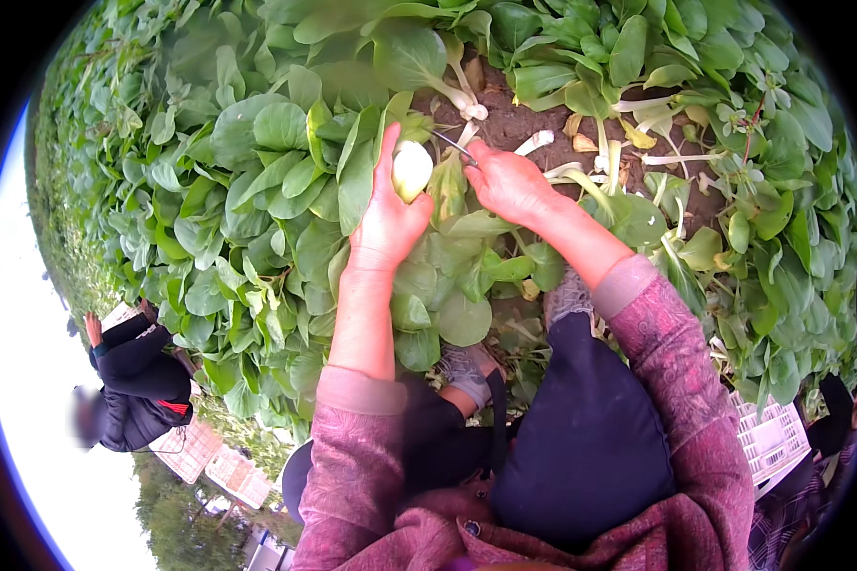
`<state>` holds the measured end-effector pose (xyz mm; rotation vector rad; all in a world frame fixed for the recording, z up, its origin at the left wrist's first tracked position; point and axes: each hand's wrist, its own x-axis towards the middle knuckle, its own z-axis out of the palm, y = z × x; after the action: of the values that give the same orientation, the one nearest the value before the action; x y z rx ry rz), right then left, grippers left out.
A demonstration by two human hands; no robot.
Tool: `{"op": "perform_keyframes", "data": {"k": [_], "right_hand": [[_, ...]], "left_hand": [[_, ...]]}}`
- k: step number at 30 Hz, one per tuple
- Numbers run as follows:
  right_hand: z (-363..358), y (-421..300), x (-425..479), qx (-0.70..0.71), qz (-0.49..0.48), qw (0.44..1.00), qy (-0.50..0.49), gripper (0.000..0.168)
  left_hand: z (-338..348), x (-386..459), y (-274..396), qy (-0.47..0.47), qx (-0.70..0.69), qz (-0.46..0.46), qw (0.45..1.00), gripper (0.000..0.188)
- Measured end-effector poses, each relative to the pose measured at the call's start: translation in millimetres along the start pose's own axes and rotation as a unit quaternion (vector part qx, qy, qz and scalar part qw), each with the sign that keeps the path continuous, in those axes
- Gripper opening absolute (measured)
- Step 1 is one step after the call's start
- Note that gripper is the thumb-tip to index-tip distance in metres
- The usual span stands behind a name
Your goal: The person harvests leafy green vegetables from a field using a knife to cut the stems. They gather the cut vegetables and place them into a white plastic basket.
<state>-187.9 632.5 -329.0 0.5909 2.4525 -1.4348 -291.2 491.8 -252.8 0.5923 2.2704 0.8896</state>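
Note:
My left hand [393, 207] grips a bok choy head [412, 171], its pale rounded base towards my right hand and its green leaves beyond my fingers. My right hand [507, 178] is closed around a knife [455, 148], whose thin metal blade points up and left, close to the bok choy's base. The knife's handle is hidden in my palm. Yellowing leaves [448, 187] hang between the two hands. Cut stalks with white bases [475, 111] lie on the brown soil just above my right hand.
Dense leafy bok choy plants [278, 143] stand to the left and right. Loose leaves and stalks [675, 157] litter the soil [514, 118]. My shoes [464, 364] are among low leaves. A person in dark clothes [143, 392] is at far left near crates [186, 450]; a white crate [771, 435] and another person [800, 507] are at right.

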Motion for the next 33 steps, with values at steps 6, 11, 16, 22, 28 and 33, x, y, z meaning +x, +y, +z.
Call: {"op": "perform_keyframes", "data": {"k": [6, 11, 16, 22, 28, 33], "right_hand": [[17, 5, 3, 0.074, 0.03, 0.994, 0.075, 0.029], [20, 15, 24, 0.172, 0.115, 0.976, 0.074, 0.032], [-7, -15, 19, 0.278, 0.205, 0.937, -0.052, 0.037], [-1, -14, 24, 0.227, 0.194, 0.95, -0.089, 0.049], [13, 5, 41, 0.252, 0.231, 0.932, -0.122, 0.065], [-6, 3, 52, 0.195, 0.224, 0.933, -0.201, 0.061]], "left_hand": [[-15, 12, 17, -0.073, 0.206, 0.079, 0.973, 0.076], [-29, 38, 25, -0.027, 0.148, -0.079, 0.985, 0.089], [-22, 24, 5, 0.039, 0.25, -0.06, 0.966, 0.091], [-6, -1, -3, 0.047, 0.177, -0.167, 0.969, 0.082], [-2, -11, -15, 0.094, 0.105, -0.198, 0.97, 0.061], [0, -14, -18, 0.11, 0.064, -0.223, 0.966, 0.054]]}}
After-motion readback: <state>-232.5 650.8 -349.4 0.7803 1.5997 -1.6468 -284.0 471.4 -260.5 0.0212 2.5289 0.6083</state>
